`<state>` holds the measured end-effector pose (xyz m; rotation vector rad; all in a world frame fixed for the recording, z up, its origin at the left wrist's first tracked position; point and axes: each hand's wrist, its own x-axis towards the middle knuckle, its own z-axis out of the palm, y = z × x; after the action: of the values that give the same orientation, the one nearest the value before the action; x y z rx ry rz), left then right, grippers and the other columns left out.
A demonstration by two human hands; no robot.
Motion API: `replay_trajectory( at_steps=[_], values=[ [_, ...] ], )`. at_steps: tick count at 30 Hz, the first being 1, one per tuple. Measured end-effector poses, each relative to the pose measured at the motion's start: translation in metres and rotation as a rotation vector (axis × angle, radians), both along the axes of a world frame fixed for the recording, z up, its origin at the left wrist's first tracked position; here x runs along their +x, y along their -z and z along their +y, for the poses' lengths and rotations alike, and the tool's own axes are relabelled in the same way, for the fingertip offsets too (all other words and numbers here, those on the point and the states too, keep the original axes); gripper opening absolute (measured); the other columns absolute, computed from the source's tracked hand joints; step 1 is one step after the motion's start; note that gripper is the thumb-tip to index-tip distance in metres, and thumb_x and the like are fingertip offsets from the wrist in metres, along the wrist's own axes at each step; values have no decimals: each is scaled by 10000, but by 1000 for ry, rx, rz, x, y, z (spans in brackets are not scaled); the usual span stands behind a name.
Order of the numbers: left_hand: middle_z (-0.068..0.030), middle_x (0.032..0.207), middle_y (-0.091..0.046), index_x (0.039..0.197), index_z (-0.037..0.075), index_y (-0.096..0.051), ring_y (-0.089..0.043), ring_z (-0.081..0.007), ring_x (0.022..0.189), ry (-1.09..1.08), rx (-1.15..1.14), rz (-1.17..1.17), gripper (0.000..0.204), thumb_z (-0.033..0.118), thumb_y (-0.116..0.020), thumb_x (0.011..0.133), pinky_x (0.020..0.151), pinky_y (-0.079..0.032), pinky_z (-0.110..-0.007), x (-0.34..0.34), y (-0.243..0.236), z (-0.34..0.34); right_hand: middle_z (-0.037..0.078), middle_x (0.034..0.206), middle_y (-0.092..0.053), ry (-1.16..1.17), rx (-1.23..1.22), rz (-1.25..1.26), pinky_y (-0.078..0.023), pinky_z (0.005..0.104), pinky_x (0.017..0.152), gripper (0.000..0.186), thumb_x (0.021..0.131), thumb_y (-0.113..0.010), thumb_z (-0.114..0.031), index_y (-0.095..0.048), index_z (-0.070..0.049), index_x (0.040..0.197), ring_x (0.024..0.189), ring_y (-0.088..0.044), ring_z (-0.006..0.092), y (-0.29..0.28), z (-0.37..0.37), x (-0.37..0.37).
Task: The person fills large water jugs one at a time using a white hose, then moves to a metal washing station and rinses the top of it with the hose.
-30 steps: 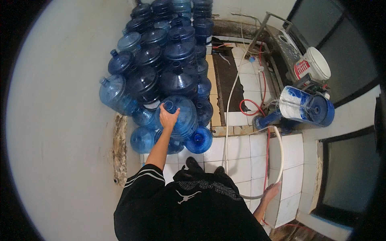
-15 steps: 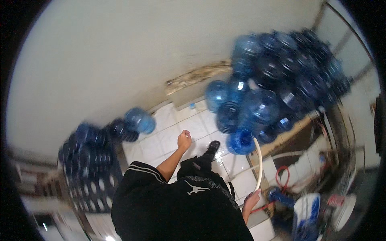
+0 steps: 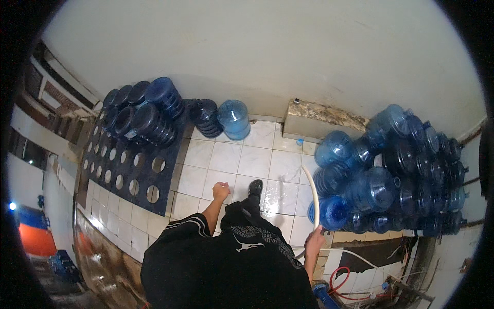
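So the left hand (image 3: 221, 191) is off the jug (image 3: 370, 189) it had by the neck a second ago; now it's a loose fist with nothing visible in it, over the tiles (image 3: 254, 162). Jug's over with the right-hand stack, so I'd say the hose is the main job now. Right hand (image 3: 315, 238) grips that hose (image 3: 312, 195), a smooth, cream, bendy tube, water seemingly spilling from its tip. Jugs are ribbed, see-through blue plastic; floor's glossy wet ceramic.
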<state>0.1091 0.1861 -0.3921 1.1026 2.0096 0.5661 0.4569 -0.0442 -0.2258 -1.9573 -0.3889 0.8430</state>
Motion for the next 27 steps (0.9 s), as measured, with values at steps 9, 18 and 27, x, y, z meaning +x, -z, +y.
replay_trajectory(
  at_steps=[9,18,27],
  values=[
    [-153,784,-645,905,39,-563,-641,-288,764,89,-70,104,250,218,-610,737,693,-500,-379,-84,26,156,-17,442,-330,-331,16,-108,-218,303,383,574,961,-346,-366,-372,-51,483,395,-291,93,-17,180,-78],
    [-205,1210,-478,1260,38,-396,-484,-333,1121,298,-28,267,662,309,-671,722,945,-390,-420,-78,94,435,-23,445,-331,-345,-170,-10,-217,267,390,545,957,-355,-375,-342,-81,498,408,-293,66,29,307,-139],
    [-277,1311,-329,1364,123,-217,-464,-419,1119,371,-80,348,854,296,-713,691,900,-433,-448,-45,137,608,-22,464,-348,-283,-367,57,-247,264,394,535,948,-375,-394,-356,-84,513,411,-327,75,76,353,-155]
  ],
)
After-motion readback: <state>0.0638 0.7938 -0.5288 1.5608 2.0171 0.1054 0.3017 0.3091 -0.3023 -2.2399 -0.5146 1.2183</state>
